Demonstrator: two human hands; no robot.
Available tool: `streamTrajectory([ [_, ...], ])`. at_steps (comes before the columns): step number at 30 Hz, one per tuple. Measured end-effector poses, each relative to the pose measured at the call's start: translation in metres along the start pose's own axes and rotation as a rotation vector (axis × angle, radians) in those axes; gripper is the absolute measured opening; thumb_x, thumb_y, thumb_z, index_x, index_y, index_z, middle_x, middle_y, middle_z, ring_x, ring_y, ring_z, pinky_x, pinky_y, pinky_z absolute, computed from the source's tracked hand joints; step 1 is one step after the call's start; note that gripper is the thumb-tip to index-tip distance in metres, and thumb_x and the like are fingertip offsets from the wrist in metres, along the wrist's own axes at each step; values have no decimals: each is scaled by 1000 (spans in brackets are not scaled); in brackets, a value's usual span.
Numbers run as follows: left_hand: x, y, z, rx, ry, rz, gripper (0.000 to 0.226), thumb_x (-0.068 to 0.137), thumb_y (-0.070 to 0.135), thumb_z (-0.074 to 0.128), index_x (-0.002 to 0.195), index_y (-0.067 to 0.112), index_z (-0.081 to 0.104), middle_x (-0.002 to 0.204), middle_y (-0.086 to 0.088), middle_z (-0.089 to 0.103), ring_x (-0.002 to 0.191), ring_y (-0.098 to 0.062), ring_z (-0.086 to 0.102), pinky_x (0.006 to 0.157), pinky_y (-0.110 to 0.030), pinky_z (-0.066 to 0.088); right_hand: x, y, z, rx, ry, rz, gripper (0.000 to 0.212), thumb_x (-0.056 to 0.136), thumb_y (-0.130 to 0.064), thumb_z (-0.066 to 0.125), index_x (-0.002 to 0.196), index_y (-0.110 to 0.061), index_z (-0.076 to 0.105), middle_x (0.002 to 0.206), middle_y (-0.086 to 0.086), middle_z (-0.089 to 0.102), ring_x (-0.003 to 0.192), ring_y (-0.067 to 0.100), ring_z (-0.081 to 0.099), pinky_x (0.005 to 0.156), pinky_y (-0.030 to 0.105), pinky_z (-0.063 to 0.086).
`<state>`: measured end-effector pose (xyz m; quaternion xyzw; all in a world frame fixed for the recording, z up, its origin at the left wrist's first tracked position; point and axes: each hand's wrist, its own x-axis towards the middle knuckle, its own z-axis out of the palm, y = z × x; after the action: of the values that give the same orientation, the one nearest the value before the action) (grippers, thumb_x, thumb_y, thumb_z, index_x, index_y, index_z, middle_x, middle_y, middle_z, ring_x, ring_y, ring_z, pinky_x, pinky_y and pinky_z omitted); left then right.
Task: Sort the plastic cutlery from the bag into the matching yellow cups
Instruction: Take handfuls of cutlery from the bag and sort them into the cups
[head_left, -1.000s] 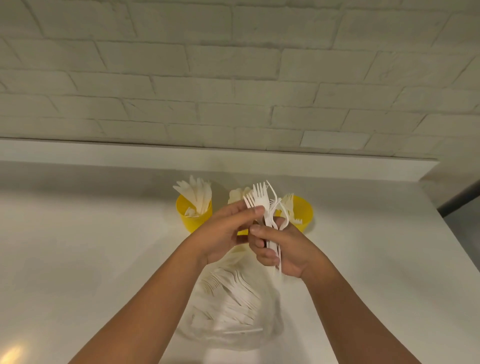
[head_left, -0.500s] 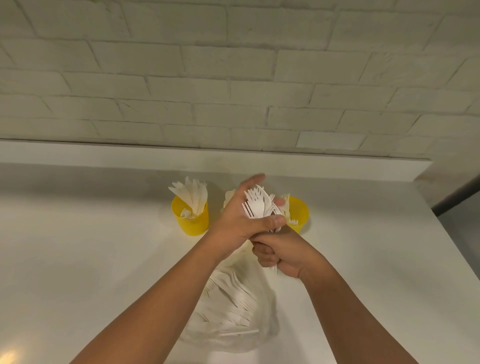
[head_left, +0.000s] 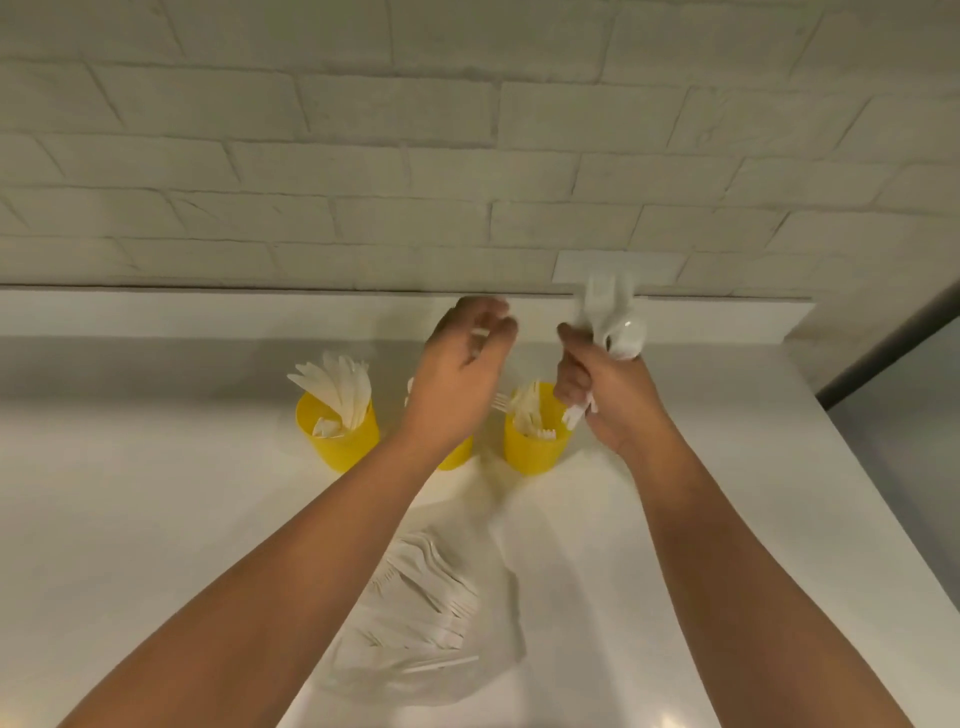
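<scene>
While the white counter (head_left: 156, 519) fills the frame, both hands hover above three yellow cups (head_left: 340, 449).
Clear crinkly bag (head_left: 467, 670) lies lower centre; right hand (head_left: 610, 400) fists a white plastic cutlery bundle (head_left: 618, 332) beside the rightmost cup (head_left: 535, 452); left hand (head_left: 460, 379), fingers loosely curled, holding something? Can't tell.

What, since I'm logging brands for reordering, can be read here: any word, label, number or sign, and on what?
No text can be read in this view.
Yellow cups: plain, no print.
Clear bag: no label shows.
White cutlery in the right hand: blurred; any embossing cannot be told.
Brick wall: bare.
</scene>
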<state>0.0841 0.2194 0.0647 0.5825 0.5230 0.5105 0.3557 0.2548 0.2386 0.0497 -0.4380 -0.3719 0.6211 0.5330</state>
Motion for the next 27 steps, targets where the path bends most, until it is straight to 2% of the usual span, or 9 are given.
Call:
streamTrajectory([
  [3,-18,-33,6,220,-27,-109,5,91,23,61,93,25,66,81,9,70,70,-18,71,71,-34,57,18,3,-17,-13,75,-120,33,99,-21,62,69,-12,52,55,7,50,56,26,58,62,37,46],
  [7,-45,-65,21,422,-160,-86,14,89,22,66,102,26,66,75,8,72,58,-7,63,64,-31,55,33,26,-24,-183,129,-160,37,97,-37,60,87,-2,66,84,16,76,90,33,68,88,46,52],
  [10,-56,-80,31,549,-220,-29,24,91,24,66,114,28,68,80,8,74,60,-6,60,65,-29,53,36,40,-21,-314,209,-130,27,99,-32,61,79,-14,65,75,2,71,72,13,65,77,35,50],
  [12,-58,-86,35,576,-235,3,28,92,26,66,119,31,67,84,8,75,67,-12,65,67,-31,55,38,46,-20,-347,272,-87,30,98,-29,64,71,-17,59,65,2,61,58,11,55,65,27,46],
  [18,-50,-96,40,625,-227,87,26,96,29,64,122,31,64,100,2,66,71,-18,69,68,-39,59,47,71,-24,-445,279,-105,17,93,-28,70,81,-21,60,59,-16,59,54,-3,55,54,11,42],
  [20,-45,-97,40,618,-231,81,20,94,29,69,113,27,65,102,1,60,74,-23,68,69,-41,58,50,74,-24,-447,282,-151,20,90,-33,70,87,-16,60,66,-15,57,58,-1,55,59,16,43],
  [22,-41,-98,40,624,-242,79,20,91,28,74,108,23,66,100,1,55,75,-24,65,71,-40,58,56,75,-25,-470,323,-138,45,82,-52,69,98,-11,63,78,-6,62,65,7,60,63,26,48],
  [24,-38,-98,41,630,-255,83,19,91,26,76,105,20,65,102,1,52,76,-24,63,72,-40,58,63,78,-27,-533,372,-60,63,74,-69,64,106,-15,64,93,6,69,83,22,68,76,38,57],
  [27,-35,-98,44,616,-274,88,18,91,26,76,104,20,65,107,0,53,80,-24,65,74,-40,58,66,78,-25,-685,380,39,64,69,-80,56,100,-24,63,99,5,69,95,28,67,93,53,54],
])
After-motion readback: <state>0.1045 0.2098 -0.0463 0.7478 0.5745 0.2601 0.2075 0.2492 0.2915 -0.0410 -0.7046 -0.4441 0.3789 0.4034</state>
